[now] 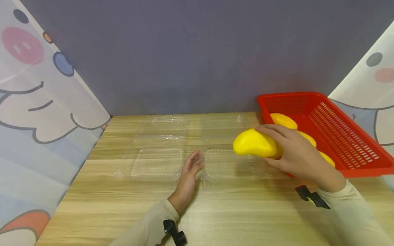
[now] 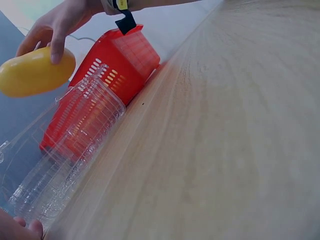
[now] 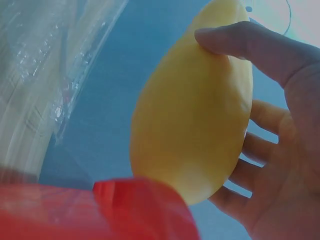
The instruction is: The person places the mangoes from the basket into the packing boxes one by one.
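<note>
A smooth yellow mango (image 1: 255,142) is held up in my right hand (image 1: 292,152), over the right side of a clear plastic box (image 1: 227,164). In the right wrist view the thumb lies across the mango and the fingers curve behind it. My left hand (image 1: 191,165) has its fingertips right at the left edge of this box, holding nothing. To its left lies a second clear plastic box (image 1: 158,162). Both boxes stand with their lids (image 1: 167,126) folded back. In the left wrist view only bits of the left fingers (image 2: 35,227) show at the lower corner.
A red slotted basket (image 1: 347,136) stands at the right with several more yellow mangoes (image 1: 283,120) in it, partly hidden by my right hand. Behind the wooden table (image 1: 215,212) rises a grey panel (image 1: 184,54). Cartoon-printed sheets (image 1: 40,112) flank both sides.
</note>
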The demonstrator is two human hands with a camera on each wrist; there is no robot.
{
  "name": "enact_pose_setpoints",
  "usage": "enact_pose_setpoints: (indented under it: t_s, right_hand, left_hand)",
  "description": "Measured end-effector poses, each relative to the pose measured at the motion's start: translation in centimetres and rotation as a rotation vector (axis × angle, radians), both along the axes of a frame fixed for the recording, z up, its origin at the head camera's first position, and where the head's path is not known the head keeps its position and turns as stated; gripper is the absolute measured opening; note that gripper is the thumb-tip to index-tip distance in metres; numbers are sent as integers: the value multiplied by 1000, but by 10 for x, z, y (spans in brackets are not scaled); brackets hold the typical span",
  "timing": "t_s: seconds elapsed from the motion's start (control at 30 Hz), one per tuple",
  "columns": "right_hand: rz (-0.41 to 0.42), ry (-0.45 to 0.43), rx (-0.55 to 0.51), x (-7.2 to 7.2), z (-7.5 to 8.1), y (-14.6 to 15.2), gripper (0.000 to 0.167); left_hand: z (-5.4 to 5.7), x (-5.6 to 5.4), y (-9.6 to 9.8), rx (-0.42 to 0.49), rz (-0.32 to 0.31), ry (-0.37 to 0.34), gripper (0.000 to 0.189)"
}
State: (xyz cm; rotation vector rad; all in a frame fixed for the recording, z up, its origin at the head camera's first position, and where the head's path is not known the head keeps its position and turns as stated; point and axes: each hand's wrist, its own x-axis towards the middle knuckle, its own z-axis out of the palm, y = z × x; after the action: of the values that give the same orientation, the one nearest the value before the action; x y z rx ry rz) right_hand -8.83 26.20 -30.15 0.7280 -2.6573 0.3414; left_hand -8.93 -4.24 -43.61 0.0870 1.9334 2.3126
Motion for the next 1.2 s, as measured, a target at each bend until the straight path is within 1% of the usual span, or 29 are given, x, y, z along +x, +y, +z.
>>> enact_pose_setpoints:
  t_s: [0.17, 0.23, 0.4, 0.6, 0.67, 0.87, 1.2]
  right_hand:
    - [70, -27, -12, -5, -3, -9, 84]
    - [99, -23, -17, -7, -4, -12, 85]
    - [137, -11, -3, -12, -6, -16, 86]
    - [169, -81, 16, -15, -12, -22, 83]
    - [174, -105, 18, -17, -14, -24, 82]
    - [173, -172, 28, -20, -18, -32, 81]
    - [151, -206, 58, -21, -31, -36, 82]
  left_hand:
    - [0, 0, 0, -5, -2, -13, 53]
    - [0, -1, 1, -8, -3, -16, 52]
    - [0, -1, 1, -7, -5, -20, 52]
    - [1, -1, 0, -16, -4, -21, 51]
    - [2, -1, 0, -14, -4, -25, 51]
    - [4, -2, -1, -2, -1, -3, 50]
    - [3, -2, -1, -1, -10, -19, 51]
